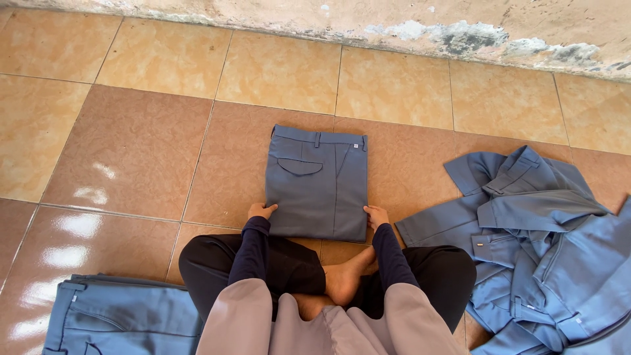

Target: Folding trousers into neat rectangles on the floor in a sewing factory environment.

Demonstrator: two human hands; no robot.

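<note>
While the person sits cross-legged on the tiled floor, a folded pair of blue-grey trousers lies flat on the tiles straight ahead of the knees, its waistband toward the wall and its folded end toward the person. Left hand rests at the near left corner of the trousers, fingers curled lightly onto the cloth edge, pressing rather than gripping. Right hand sits at the near right corner, fingers laid on the fabric edge in the same loose way. Both hands touch the trousers, which stretch away from them toward the wall. Near the right edge of the floor, well apart from the hands, lies a crumpled heap of blue garments. By the person's left knee lies another pair of blue trousers.
</note>
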